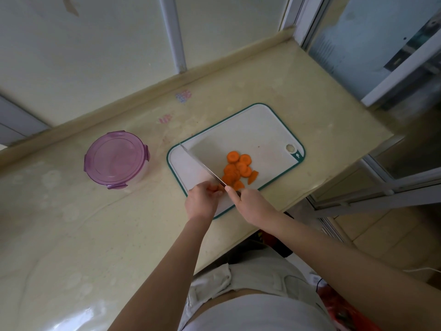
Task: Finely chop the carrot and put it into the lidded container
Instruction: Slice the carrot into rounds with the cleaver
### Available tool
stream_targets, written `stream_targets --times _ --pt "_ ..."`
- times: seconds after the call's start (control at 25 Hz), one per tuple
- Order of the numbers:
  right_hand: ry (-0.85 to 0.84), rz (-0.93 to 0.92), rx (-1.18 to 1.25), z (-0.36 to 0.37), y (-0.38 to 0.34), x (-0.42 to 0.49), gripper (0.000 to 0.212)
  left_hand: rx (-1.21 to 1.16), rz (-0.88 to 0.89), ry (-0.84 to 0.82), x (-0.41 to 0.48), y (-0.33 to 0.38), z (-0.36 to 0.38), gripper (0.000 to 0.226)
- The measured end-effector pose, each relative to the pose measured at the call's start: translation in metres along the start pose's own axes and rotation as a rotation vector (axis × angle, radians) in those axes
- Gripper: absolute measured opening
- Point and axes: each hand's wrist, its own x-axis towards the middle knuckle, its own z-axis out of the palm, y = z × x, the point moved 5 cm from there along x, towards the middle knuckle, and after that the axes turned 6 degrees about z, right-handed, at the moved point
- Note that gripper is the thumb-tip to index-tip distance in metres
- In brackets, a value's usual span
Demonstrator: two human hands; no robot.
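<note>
Glossy beige stone table (71, 235), bearing a white rectangular plastic cutting board with teal rim (253, 130). Well left, round clear container under a purple clip-on lid (116, 159), closed. Right hand (253, 204), grip wrapped round a long steel knife (202, 165). Left hand (202, 199), fingers curled on a carrot stub. Orange carrot rounds (238, 168) heaped mid-board.

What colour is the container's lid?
Translucent purple; the lid shows clearly in the head view, clipped on the container.
</note>
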Motion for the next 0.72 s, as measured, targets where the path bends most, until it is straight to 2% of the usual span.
stream_targets --times 0.24,0.48,0.72 --pt "-0.023 -0.003 0.061 -0.005 0.001 0.002 0.052 -0.028 0.013 0.012 -0.003 0.001 0.000 0.005" --pt "0.004 0.029 0.098 -0.014 0.006 0.003 0.061 -0.015 0.003 0.038 -0.003 -0.003 0.000 0.014" --pt "0.014 0.035 0.132 -0.021 0.005 -0.007 0.060 -0.037 -0.003 0.040 -0.001 -0.006 0.003 0.012"
